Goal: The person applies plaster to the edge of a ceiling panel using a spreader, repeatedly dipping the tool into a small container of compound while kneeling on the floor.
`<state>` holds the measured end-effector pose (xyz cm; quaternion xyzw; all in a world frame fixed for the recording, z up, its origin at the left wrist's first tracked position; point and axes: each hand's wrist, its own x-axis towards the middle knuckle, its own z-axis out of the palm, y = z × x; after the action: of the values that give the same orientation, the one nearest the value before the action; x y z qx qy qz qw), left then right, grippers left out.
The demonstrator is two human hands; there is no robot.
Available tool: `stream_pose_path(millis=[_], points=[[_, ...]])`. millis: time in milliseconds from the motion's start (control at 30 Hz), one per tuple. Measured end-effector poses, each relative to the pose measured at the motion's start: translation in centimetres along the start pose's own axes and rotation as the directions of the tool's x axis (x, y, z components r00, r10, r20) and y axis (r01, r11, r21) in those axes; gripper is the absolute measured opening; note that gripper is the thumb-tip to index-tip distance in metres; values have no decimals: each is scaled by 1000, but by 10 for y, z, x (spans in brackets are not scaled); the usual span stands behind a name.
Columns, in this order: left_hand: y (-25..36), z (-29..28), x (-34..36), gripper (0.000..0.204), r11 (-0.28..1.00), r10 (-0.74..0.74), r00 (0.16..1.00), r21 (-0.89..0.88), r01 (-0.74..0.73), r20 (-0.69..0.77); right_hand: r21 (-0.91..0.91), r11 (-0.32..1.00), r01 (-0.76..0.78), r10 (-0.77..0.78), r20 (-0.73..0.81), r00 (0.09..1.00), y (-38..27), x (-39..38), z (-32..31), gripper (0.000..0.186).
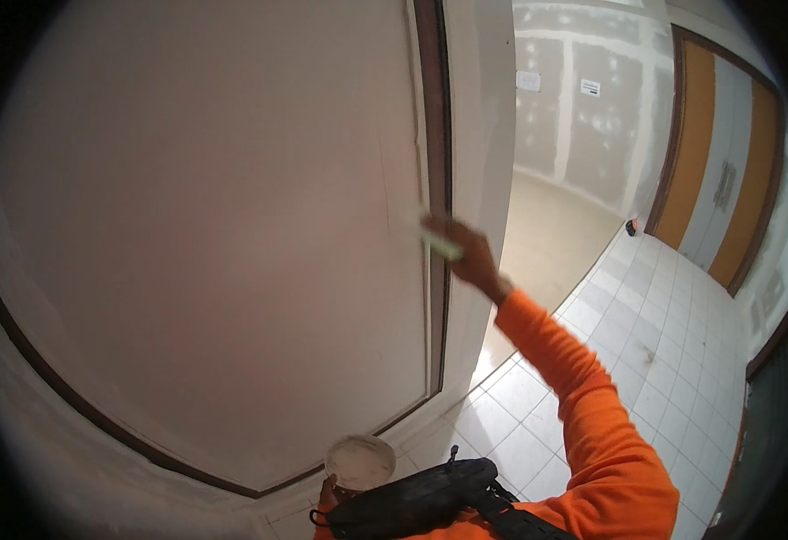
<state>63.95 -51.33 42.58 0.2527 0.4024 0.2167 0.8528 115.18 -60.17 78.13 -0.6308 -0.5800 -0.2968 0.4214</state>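
Note:
My right hand (469, 247), in an orange sleeve, is closed on a pale green tool (443, 243), blurred by motion, at the flat panel's (205, 225) right edge beside a brown frame strip (439, 108). The tool's exact kind is hard to tell. At the bottom my left hand (328, 495) grips a round container (362, 459) with pale, caked contents. A black bag (412, 499) on my body partly hides that hand and the container's lower part.
A white tiled floor (610, 324) runs along the right, beside a beige floor area (547, 243). Behind are a patched plasterboard wall (592, 126) and a tall orange-and-grey double door (696, 180) in a brown frame. A small dark object (631, 227) lies near the door. A dark doorway (772, 405) is at far right.

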Motion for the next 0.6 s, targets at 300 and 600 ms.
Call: stream_pose_path(millis=[300,600], points=[[-12,36,-23,66,985,-40,999,-166,44,28,116,975,189,-154,-256,954,35,258,-76,45],[-22,-8,1,68,974,-70,988,-203,97,136,-56,991,120,-109,166,980,-18,-34,19,57]])
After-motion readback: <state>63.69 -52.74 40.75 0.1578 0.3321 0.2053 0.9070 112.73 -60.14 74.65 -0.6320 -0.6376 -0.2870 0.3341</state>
